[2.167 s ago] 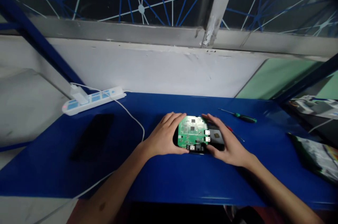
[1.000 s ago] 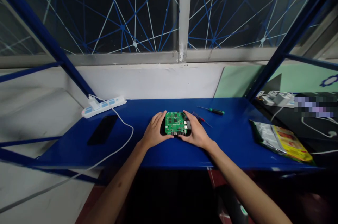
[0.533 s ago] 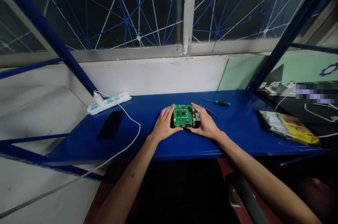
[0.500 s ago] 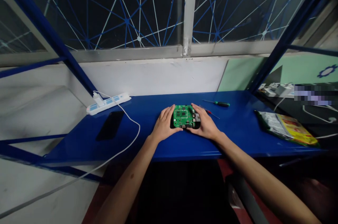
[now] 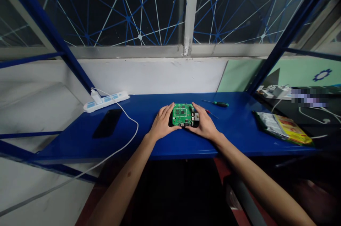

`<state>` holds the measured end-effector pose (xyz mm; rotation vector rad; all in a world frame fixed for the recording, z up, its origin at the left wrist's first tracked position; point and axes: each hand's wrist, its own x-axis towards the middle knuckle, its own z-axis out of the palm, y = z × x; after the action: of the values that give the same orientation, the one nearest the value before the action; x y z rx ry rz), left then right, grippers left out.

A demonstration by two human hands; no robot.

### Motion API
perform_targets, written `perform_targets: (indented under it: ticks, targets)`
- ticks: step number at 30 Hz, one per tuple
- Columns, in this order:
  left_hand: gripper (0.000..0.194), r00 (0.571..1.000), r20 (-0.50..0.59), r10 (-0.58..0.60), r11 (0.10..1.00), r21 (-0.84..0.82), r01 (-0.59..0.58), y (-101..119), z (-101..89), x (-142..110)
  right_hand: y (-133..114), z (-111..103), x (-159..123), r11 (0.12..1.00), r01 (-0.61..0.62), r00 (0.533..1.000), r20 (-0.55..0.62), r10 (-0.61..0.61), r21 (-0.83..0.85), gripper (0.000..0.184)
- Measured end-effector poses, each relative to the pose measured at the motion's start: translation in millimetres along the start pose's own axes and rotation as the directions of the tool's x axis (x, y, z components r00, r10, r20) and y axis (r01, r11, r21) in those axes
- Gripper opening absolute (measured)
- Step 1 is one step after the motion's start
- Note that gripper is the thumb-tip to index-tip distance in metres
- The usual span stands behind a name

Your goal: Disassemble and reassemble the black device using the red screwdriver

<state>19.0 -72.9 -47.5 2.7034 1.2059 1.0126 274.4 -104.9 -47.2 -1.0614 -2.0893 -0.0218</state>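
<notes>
A green circuit board (image 5: 181,112) with chips and metal ports lies in a dark tray or casing at the middle of the blue table (image 5: 149,149). My left hand (image 5: 163,121) grips its left side, thumb along the near edge and fingers toward the far corner. On the opposite side my right hand (image 5: 204,123) holds it the same way, beside the silver port. Just beyond my right hand lies a thin screwdriver with a red part (image 5: 208,112), partly hidden by the fingers. A green and black screwdriver (image 5: 220,104) rests farther back.
At the back left is a white power strip (image 5: 106,101) with a plug and a white cable (image 5: 134,132) crossing the table's left side. A black phone (image 5: 108,123) lies near it. To the right is a yellow and silver packet (image 5: 285,128). Blue frame posts (image 5: 77,66) flank the table.
The whole view has shifted slightly, so things appear a little farther left and up. Both hands keep the same grip on the circuit board.
</notes>
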Motion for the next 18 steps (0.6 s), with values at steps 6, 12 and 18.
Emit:
perform_targets:
  ticks: [6,12,18]
  targets:
    - [0.117,1.0,0.003,-0.018,1.0,0.016,0.018,-0.9,0.6,0.2,0.1,-1.5,0.6,0.998,-0.041,0.999,-0.002,0.042,0.045,0.103]
    - [0.114,1.0,-0.004,-0.01,0.999,0.032,0.011,0.6,-0.8,-0.1,-0.2,-1.0,1.1,0.998,-0.047,0.999,-0.008,0.047,0.045,0.103]
    - [0.113,1.0,-0.023,0.004,1.0,0.019,-0.003,0.9,-0.8,0.6,-0.7,-1.1,1.5,0.999,-0.042,0.999,-0.018,0.042,0.028,0.104]
